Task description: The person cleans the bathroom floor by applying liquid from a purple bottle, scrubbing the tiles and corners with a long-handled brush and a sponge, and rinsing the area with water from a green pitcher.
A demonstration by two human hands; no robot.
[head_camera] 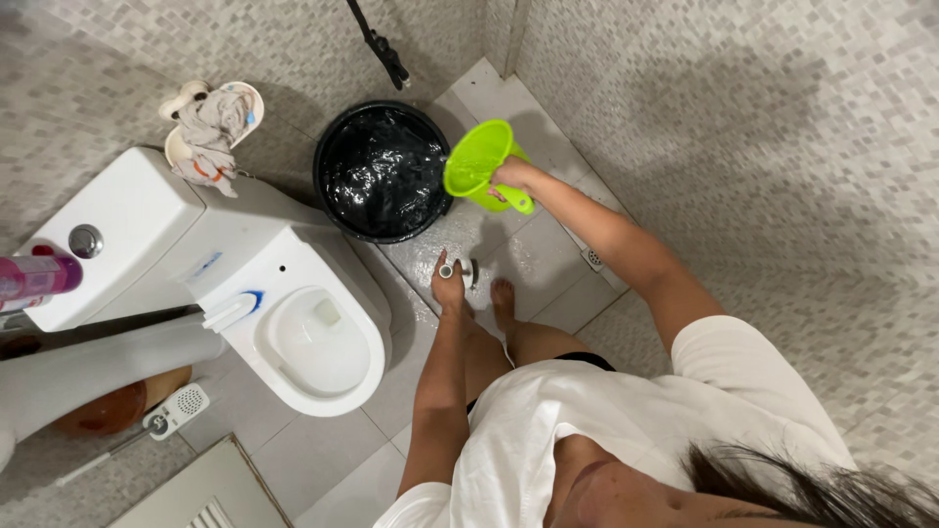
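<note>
Beside the round black bucket (381, 171), which is full of dark, shining water, I am seeing my right hand (509, 179) closing around the handle of a bright green plastic dipper (476, 161). The dipper is tilting on its side with its open mouth facing the bucket rim and just touching it. My left hand (450, 284) is reaching down to the wet, glossy floor tiles (533, 259); its fingers are curling around a small white and grey cylindrical thing (447, 270), though I cannot tell what kind of thing it is. A bare foot (503, 298) is standing just beside this hand. On the left, the smooth white ceramic toilet (293, 313) is standing with its seat open, and a crumpled grey cloth (207, 132) is lying in a small dish near the tank. The walls are covered with small grey mosaic tiles (763, 117).
</note>
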